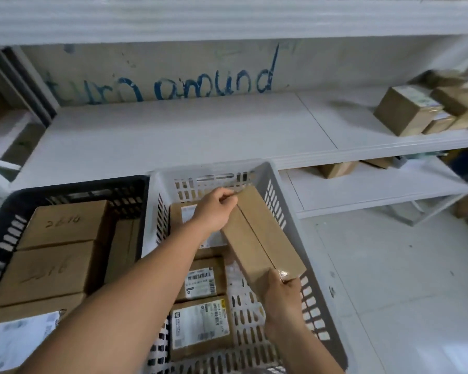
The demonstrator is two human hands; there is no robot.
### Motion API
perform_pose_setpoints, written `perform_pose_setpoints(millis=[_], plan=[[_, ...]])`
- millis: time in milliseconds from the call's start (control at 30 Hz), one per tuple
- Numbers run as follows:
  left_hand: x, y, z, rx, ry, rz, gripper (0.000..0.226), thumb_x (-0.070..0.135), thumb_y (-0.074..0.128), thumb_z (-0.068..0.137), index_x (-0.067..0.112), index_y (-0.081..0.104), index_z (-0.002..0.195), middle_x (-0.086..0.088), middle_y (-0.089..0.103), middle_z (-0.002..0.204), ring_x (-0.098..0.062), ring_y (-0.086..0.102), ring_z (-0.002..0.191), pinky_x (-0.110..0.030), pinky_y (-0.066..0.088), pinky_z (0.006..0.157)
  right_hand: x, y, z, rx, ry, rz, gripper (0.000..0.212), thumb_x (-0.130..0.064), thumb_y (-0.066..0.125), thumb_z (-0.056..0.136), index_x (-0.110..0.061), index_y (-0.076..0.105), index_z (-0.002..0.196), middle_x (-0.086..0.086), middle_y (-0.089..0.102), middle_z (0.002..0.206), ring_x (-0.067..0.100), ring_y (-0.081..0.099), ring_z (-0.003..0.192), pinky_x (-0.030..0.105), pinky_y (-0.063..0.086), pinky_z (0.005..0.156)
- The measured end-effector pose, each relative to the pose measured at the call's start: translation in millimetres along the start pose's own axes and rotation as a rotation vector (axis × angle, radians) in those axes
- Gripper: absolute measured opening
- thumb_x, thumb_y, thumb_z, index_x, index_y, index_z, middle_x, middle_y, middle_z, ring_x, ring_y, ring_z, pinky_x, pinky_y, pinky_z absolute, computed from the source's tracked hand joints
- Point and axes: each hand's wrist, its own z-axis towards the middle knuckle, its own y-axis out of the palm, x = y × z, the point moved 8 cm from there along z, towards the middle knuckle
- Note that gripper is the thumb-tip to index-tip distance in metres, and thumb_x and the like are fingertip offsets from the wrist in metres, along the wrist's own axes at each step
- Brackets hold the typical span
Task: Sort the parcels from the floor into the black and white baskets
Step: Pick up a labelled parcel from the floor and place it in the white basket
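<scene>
A long brown cardboard parcel (262,233) is held over the right side of the white basket (287,211), lying slantwise with its far end near the basket's back wall and its near end by the right wall. The left hand (216,209) grips the far end, fingers curled over the top edge. The right hand (281,290) grips the near end, thumb and fingers wrapped round the taped corner.

Inside the white basket, left of the held parcel, sit three smaller boxes in a row: a labelled box (184,214) at the back, partly hidden by the left forearm, a barcode box (203,279) in the middle, and a box with a large white label (200,327) nearest the person.

Just beside the white basket on its left stands the black basket (8,220), touching it. It holds stacked brown boxes (57,249), two with handwritten numbers on top.

Behind the white basket runs a white shelf (173,136), with blue writing (157,85) on the wall above it. Far to the right of the basket, a heap of brown boxes (427,109) lies on that shelf, and more boxes (338,168) sit on the lower shelf. The pale floor (389,279) lies to the basket's right.
</scene>
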Motion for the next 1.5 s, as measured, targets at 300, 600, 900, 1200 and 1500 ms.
perform_pose_setpoints(millis=[300, 600, 900, 1200, 1500], plan=[[-17, 47, 42, -0.225, 0.060, 0.249, 0.041, 0.029, 0.042, 0.100, 0.029, 0.044, 0.140, -0.004, 0.041, 0.148, -0.023, 0.046, 0.127, -0.039, 0.041, 0.104, 43, 11, 23, 0.142, 0.165, 0.022, 0.040, -0.012, 0.048, 0.096, -0.013, 0.035, 0.134, 0.012, 0.055, 0.116, 0.025, 0.050, 0.098, 0.035, 0.044, 0.079], [-14, 75, 83, -0.286, 0.114, 0.277, 0.042, 0.022, 0.044, 0.099, 0.034, 0.043, 0.139, -0.005, 0.033, 0.149, -0.021, 0.056, 0.106, -0.031, 0.051, 0.079, 46, 10, 50, 0.216, 0.275, -0.035, 0.020, -0.015, 0.050, 0.097, -0.004, 0.043, 0.112, 0.010, 0.051, 0.080, 0.017, 0.047, 0.063, 0.029, 0.038, 0.054], [-67, 90, 107, -0.428, 0.040, 0.551, 0.058, 0.012, 0.044, 0.097, 0.027, 0.026, 0.150, 0.001, 0.002, 0.161, -0.026, 0.002, 0.148, -0.042, 0.015, 0.119, 65, 39, 104, 0.187, 0.354, 0.034, 0.051, -0.004, 0.044, 0.094, -0.014, 0.030, 0.142, 0.000, 0.045, 0.083, 0.013, 0.043, 0.068, 0.021, 0.030, 0.056], [-83, 96, 89, -0.537, 0.027, 0.756, 0.063, 0.003, 0.035, 0.097, 0.036, 0.025, 0.149, 0.011, -0.005, 0.160, -0.022, -0.003, 0.148, -0.039, 0.003, 0.120, 44, 73, 130, 0.034, 0.305, 0.045, 0.046, -0.007, 0.052, 0.093, 0.000, 0.040, 0.137, 0.026, 0.054, 0.131, 0.032, 0.062, 0.093, 0.042, 0.048, 0.092], [-62, 78, 66, -0.377, -0.043, 0.249, 0.049, 0.024, 0.038, 0.102, 0.021, 0.027, 0.150, 0.001, 0.021, 0.158, -0.021, 0.024, 0.144, -0.034, 0.024, 0.114, 36, 57, 99, -0.006, 0.302, -0.008, 0.060, -0.029, 0.053, 0.094, -0.021, 0.030, 0.150, 0.005, 0.052, 0.138, 0.023, 0.050, 0.119, 0.040, 0.041, 0.103]])
